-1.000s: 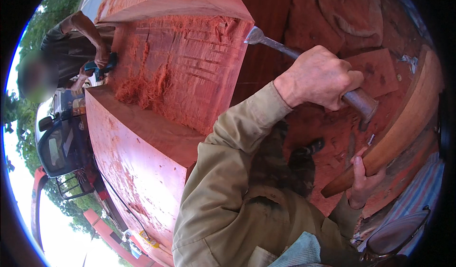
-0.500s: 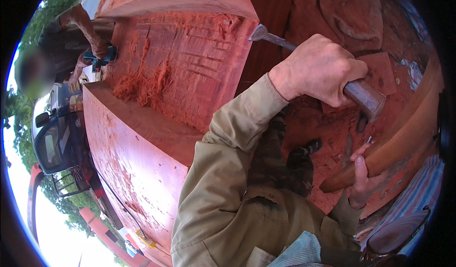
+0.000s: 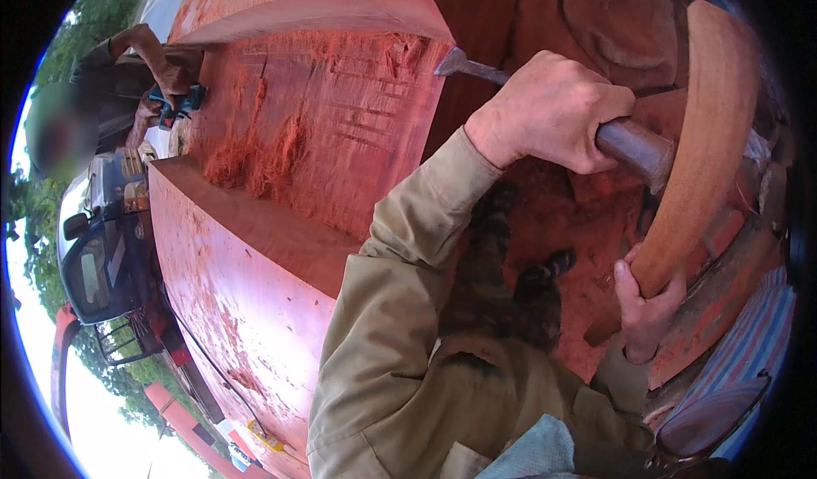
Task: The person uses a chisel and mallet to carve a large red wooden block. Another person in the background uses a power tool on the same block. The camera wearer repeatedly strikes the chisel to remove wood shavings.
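A: Largest item, best handling?
B: Red wooden block (image 3: 366, 164), left of both hands; best seat the chisel (image 3: 634, 149) firmly against it.
A: Next?
B: Curved wooden club (image 3: 711, 113), grasped near its lower end by the right hand (image 3: 651, 304); blows should land square.
A: Smallest?
B: Said chisel, clenched in the left hand (image 3: 553, 113): knuckles up, forearm extended. Right hand: lower.
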Motion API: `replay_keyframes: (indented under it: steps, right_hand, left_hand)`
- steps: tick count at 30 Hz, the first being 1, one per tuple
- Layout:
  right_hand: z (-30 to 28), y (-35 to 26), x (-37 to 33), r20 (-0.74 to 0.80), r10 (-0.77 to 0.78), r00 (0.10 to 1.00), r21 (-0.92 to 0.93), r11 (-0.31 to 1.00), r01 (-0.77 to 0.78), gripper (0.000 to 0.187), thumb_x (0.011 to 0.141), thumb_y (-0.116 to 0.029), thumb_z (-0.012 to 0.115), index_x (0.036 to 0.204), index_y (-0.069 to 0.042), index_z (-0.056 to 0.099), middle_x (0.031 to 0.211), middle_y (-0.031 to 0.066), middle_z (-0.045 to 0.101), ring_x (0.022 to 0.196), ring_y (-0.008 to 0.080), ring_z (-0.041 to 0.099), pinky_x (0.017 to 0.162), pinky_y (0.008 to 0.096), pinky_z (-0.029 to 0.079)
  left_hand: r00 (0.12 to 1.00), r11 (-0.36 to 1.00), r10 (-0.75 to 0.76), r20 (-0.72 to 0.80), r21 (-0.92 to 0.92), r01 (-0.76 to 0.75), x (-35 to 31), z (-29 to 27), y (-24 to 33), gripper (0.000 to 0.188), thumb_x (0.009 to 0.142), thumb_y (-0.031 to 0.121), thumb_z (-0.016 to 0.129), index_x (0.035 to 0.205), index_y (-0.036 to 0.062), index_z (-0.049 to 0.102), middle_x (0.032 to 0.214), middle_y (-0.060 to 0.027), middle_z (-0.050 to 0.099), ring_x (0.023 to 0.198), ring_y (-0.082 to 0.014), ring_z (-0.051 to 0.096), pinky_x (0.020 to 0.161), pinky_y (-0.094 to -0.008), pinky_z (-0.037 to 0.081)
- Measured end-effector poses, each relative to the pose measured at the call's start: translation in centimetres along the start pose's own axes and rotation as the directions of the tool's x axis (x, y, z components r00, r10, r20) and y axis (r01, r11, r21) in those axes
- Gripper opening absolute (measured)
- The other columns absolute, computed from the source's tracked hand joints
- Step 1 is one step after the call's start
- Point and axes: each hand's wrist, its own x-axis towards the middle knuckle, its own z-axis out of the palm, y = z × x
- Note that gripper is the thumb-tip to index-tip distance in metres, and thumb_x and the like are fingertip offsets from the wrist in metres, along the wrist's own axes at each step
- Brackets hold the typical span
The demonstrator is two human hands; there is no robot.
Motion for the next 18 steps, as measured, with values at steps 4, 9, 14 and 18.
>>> replay_keyframes:
  steps: [4,9,14,18]
  right_hand:
    - [0.3,-0.3,0.0,-0.084,-0.116,0.99,0.433,0.89,0.141,0.044,0.087,-0.004,0.082,0.124,0.004,0.058,0.103,0.0101,0.066,0.095,0.0192,0.065,0.086,0.0346,0.054]
    - [0.4,-0.1,0.7,0.001,0.01,1.0,-0.005,1.0,-0.01,0.04,0.086,-0.002,0.082,0.12,0.004,0.061,0.105,0.011,0.067,0.098,0.0206,0.066,0.089,0.0369,0.054]
    - [0.0,1.0,1.2,-0.146,0.011,0.989,0.297,0.954,0.033,0.043,0.086,-0.004,0.083,0.121,0.004,0.061,0.105,0.0108,0.067,0.098,0.021,0.065,0.091,0.0374,0.053]
    - [-0.3,1.2,1.3,-0.002,-0.015,1.0,-0.074,0.997,0.015,0.049,0.087,-0.008,0.083,0.128,0.004,0.06,0.114,0.0138,0.066,0.098,0.0224,0.066,0.091,0.0387,0.053]
  left_hand:
    - [0.999,0.998,-0.034,0.037,0.048,0.032,0.2,0.3,-0.2,0.028,0.064,0.027,0.084,0.081,0.0135,0.066,0.068,-0.0069,0.066,0.068,-0.0337,0.07,0.056,-0.045,0.054]
    - [0.998,0.992,-0.057,0.042,0.119,0.051,0.5,0.8,-0.5,0.03,0.063,0.026,0.084,0.086,0.0142,0.068,0.071,-0.0078,0.067,0.071,-0.034,0.071,0.058,-0.0451,0.055]
    - [0.996,0.99,-0.074,0.049,0.123,0.068,0.5,1.3,-0.5,0.026,0.065,0.026,0.083,0.084,0.0145,0.068,0.07,-0.0074,0.067,0.071,-0.0342,0.071,0.058,-0.0459,0.055]
    - [0.998,0.986,-0.059,0.007,0.156,0.057,0.5,1.6,-1.2,0.025,0.067,0.026,0.082,0.082,0.0143,0.067,0.07,-0.0067,0.067,0.07,-0.0339,0.071,0.058,-0.0457,0.055]
